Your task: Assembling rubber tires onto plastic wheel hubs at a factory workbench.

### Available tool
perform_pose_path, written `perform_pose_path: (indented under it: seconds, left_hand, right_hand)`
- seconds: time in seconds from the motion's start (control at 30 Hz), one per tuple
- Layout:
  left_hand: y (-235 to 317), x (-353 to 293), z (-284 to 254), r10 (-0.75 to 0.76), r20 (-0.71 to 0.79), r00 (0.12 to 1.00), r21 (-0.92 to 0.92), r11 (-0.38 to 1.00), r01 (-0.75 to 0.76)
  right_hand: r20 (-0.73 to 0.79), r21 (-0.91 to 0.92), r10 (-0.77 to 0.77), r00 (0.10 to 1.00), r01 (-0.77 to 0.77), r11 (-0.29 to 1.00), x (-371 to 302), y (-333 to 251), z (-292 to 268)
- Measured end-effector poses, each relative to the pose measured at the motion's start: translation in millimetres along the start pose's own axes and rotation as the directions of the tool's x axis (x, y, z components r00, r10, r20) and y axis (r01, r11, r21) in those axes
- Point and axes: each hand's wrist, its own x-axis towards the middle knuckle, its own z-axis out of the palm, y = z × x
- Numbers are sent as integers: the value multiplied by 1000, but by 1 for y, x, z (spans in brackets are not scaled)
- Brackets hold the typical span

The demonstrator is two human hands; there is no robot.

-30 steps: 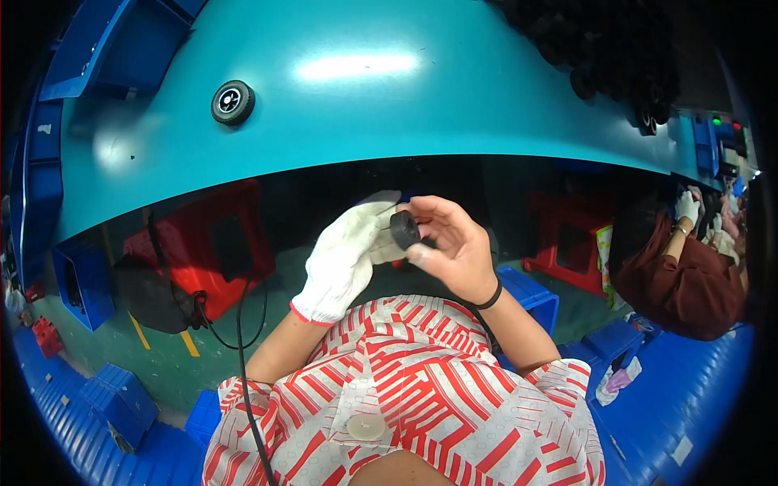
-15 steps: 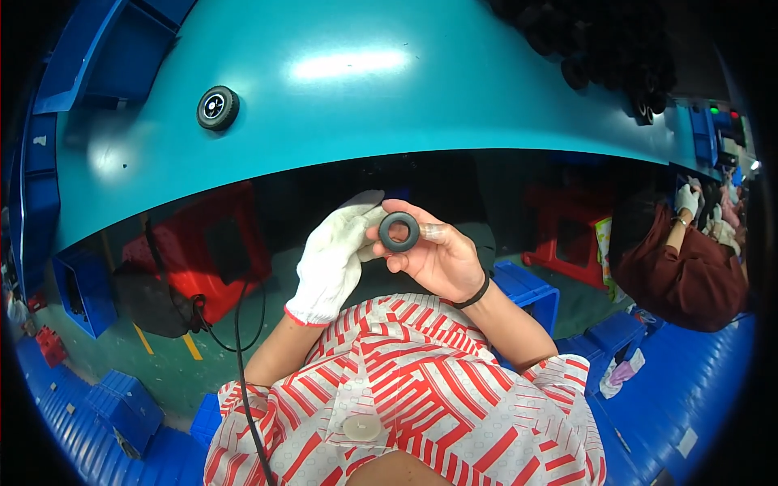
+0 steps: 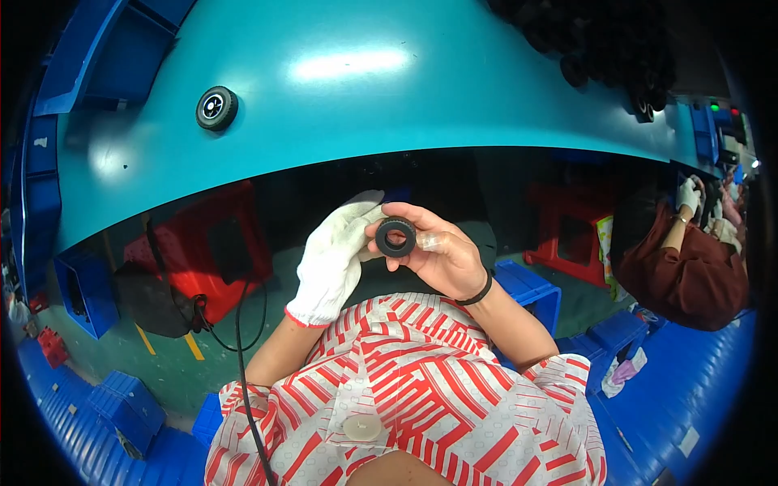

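Note:
A small black rubber tyre (image 3: 395, 252) with a hollow centre is held in front of my chest. My right hand (image 3: 450, 261) is bare and closed round it, thumb at its right side and fingers behind, with skin showing through the hole. Some pale tape or film wraps the right thumb. Close on the left, my left hand (image 3: 328, 265) wears a white knit glove with a greyish fingertip. Its fingers are stretched upward, next to the right fingertips; whether they touch the tyre is hidden.
A wheel with a black tyre (image 3: 216, 108) rests on the teal table (image 3: 324, 105). Many black tyres (image 3: 600, 40) are heaped at the far right. Blue bins (image 3: 85, 296), red stools (image 3: 215, 251) and a hanging black cable (image 3: 241, 356) surround me. A co-worker (image 3: 685, 279) sits at right.
The tyre has turned in my right fingers, so its treaded edge shows more, and it has shifted slightly left. My left hand has hardly moved.

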Motion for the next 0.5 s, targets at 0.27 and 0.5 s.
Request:
perform_pose_path:
  seconds: [0.27, 0.5]
  left_hand:
    - [4, 6, 2, 44, 24, 999, -41, 998, -43]
    - [4, 1, 2, 1, 99, 995, -183, 983, 17]
  right_hand:
    - [10, -18, -34, 999, 34, 999, 8, -5, -4]
    - [24, -878, -376, 926, 199, 435, 0, -18, 17]
